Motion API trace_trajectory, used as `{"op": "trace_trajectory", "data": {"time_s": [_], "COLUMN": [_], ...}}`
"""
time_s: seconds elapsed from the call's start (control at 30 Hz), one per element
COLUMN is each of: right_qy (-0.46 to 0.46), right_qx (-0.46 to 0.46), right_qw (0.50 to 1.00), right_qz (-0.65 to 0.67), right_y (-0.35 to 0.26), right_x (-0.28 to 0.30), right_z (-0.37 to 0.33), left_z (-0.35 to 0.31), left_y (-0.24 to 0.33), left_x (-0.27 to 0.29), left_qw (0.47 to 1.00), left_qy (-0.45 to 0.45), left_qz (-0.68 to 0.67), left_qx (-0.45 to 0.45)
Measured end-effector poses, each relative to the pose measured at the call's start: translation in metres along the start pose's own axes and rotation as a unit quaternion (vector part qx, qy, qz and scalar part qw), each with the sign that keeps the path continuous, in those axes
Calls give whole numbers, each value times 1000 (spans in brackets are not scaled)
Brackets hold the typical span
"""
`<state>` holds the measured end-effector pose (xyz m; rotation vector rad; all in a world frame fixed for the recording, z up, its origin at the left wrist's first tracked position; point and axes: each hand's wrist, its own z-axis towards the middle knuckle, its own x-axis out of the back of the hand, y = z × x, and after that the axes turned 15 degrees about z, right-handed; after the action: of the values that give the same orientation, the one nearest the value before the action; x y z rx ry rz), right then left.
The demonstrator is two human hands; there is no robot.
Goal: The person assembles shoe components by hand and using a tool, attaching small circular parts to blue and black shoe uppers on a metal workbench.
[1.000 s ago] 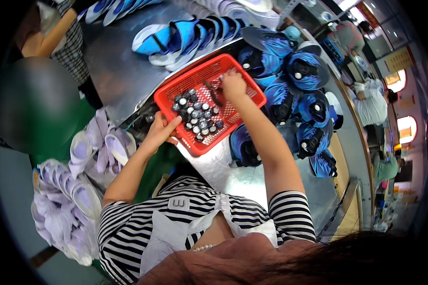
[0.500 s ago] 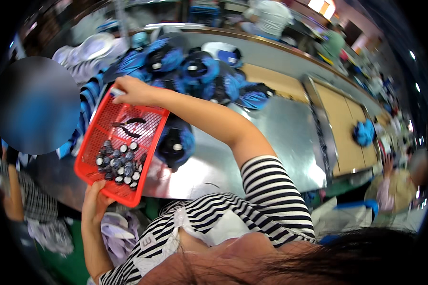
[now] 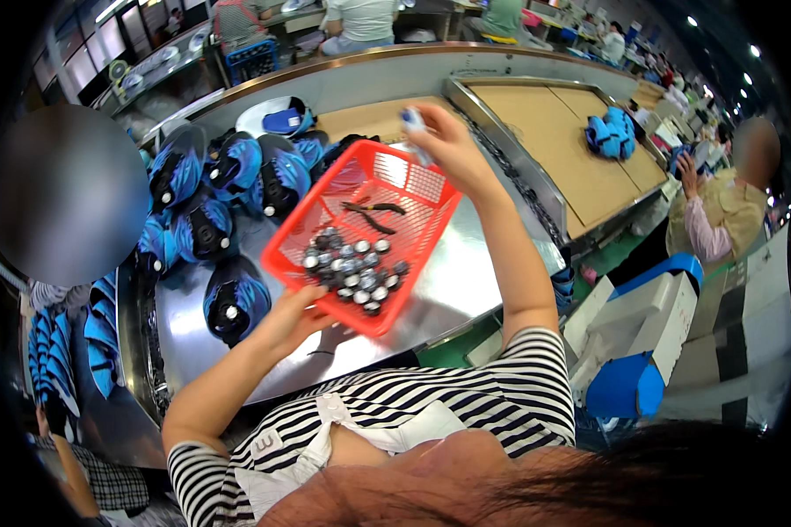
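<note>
A red plastic basket (image 3: 277, 255) is held tilted above the metal table. My left hand (image 3: 292, 318) is closed on its near left corner. In the basket lie a pair of dark-handled pliers (image 3: 373, 211) and a heap of small round black, silver and white pieces (image 3: 357, 274). At the far right corner, my right hand (image 3: 448, 145) is closed with a small white-and-blue object (image 3: 416, 132) in its fingers. The object is too blurred to name, and I cannot tell whether that hand also grips the rim. A blue-and-black shoe (image 3: 236, 301) sits left of the basket.
More blue-and-black shoes (image 3: 204, 227) crowd the far left of the metal table (image 3: 466, 272). A framed cardboard-lined section (image 3: 554, 132) at right carries a blue bundle (image 3: 611, 133). A co-worker (image 3: 721, 206) stands at the far right, and another's arm (image 3: 66, 465) shows at lower left.
The basket has moved right across the table with both my hands, away from the left side. My view has shifted too. The right hand's fingers now show the white-and-blue object more plainly.
</note>
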<state>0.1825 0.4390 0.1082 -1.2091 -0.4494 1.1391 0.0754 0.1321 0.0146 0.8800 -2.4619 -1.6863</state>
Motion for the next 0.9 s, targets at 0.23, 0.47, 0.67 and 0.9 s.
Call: {"op": "trace_trajectory", "data": {"time_s": [0.23, 0.47, 0.67, 0.9], "right_qy": [145, 117, 132, 142], "right_qx": [51, -3, 64, -18], "right_qw": [965, 810, 762, 726], "right_qz": [-212, -574, -631, -672], "right_y": [52, 80, 91, 82], "right_x": [73, 98, 144, 225], "right_z": [-154, -173, -160, -158], "left_z": [144, 196, 106, -21], "left_y": [-63, -63, -35, 33], "left_x": [-129, -157, -28, 130], "left_qw": [994, 967, 959, 920], "left_qy": [-60, -245, -146, 178], "left_qz": [-72, -1, 244, 324], "left_qx": [51, 71, -19, -129]}}
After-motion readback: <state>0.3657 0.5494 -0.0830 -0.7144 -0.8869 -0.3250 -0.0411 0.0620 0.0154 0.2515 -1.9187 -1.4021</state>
